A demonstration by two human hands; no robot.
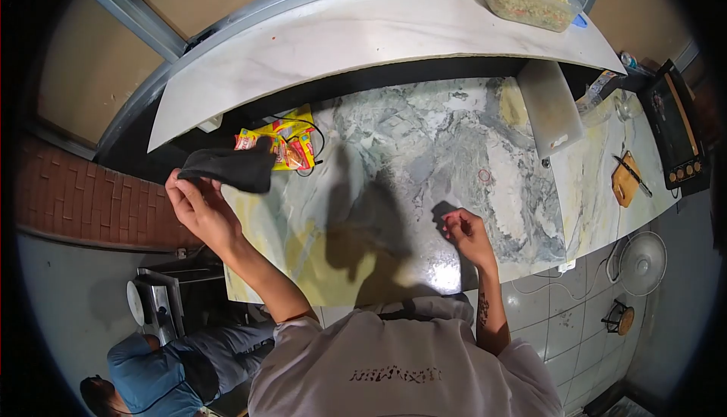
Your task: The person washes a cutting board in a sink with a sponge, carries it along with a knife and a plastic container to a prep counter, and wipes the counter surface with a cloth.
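A black cloth-like item (231, 169) hangs from my left hand (195, 203), its fingers pinched on the near left end. It is raised at the left side of the marbled counter (424, 137), in front of yellow and red food packets (295, 144) with a dark cable beside them. Over the counter's front right part is my right hand (464, 231), its fingers curled together near a small dark patch. Whether that patch is an object or a shadow, and whether anything is in these fingers, I cannot make out.
A white shelf (341, 31) spans the back, bearing a food-filled plastic container (526, 1). At right are a cutting board (625, 181) with a knife, an oven (672, 129) and a fan (642, 263). Another person (163, 371) is at lower left.
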